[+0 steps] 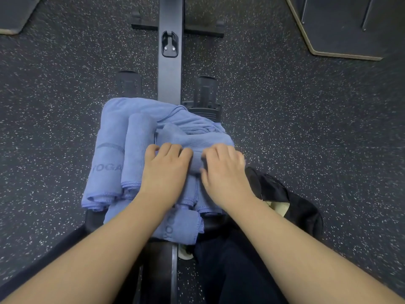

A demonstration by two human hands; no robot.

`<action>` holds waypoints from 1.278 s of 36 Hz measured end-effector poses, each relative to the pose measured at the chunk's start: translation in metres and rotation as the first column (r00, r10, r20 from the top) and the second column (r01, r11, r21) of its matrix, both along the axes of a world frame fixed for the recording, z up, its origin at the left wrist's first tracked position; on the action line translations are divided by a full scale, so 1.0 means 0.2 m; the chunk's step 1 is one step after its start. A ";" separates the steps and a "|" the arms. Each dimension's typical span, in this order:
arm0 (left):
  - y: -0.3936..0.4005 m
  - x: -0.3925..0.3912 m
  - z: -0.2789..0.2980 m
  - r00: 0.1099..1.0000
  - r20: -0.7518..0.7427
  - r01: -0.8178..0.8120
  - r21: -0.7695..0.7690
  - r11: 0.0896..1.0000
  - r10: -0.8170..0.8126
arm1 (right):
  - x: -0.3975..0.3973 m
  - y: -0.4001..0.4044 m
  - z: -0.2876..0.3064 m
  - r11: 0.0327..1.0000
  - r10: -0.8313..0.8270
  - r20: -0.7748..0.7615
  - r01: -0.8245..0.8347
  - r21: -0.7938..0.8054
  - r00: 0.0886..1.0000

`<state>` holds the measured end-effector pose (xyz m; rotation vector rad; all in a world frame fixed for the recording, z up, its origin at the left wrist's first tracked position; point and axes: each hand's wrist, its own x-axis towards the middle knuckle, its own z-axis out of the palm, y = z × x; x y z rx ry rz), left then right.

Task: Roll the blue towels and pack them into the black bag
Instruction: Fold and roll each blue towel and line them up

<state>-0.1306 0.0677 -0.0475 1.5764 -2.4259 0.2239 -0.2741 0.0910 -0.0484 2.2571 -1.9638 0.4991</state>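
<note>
Forearms: both bare, reaching in from the bottom edge toward the towels; they are what lies nearest the camera.
Left hand (166, 170): palm down on the towel being rolled, fingers (173, 150) curled over its rolled edge, gripping the cloth.
Right hand (223, 170): beside the left, a small gap apart, fingers curled down onto the same roll, thumb tucked against the fabric; it grips the cloth too.
Towel being rolled (197, 139): blue, partly rolled under both hands, its loose part bunched and creased on the far side of the fingers.
Rolled towels (140, 150): finished blue rolls lying side by side left of the hands, ends toward the camera; the outermost (105, 170) bears a dark "YOGA" print. More roll ends show beneath the wrists.
Flat towel (182, 227): blue, lying under the rolls, one corner hanging toward the camera with part of the same print.
Black bag (295, 205): on the right, just beside the towels and touching the right wrist, mouth slack and open, a pale patch showing inside. No towel can be seen in it.
Worktop: a dark padded bench (94, 218) carries the pile; only its edge shows below the towels.
Machine rail (169, 62): black beam running away from the pile, with two footrests (206, 93) either side.
Floor (306, 128): dark rubber with white speckles.
Leg: dark trousers (230, 270) at the bottom, right of centre.
</note>
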 end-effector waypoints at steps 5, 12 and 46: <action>-0.04 0.00 0.02 1.000 0.006 0.011 0.046 0.999 -0.011 | -0.03 -0.02 -0.05 0.998 0.068 -0.017 -0.068 -0.001 0.998; -0.06 0.01 0.02 1.000 0.022 0.020 0.031 0.999 -0.021 | -0.05 -0.05 -0.07 0.994 0.112 -0.038 -0.112 0.000 0.993; 0.13 0.15 0.04 0.968 -0.006 0.251 0.061 0.966 -0.252 | -0.16 0.11 0.16 0.926 0.296 0.066 -0.303 0.227 0.953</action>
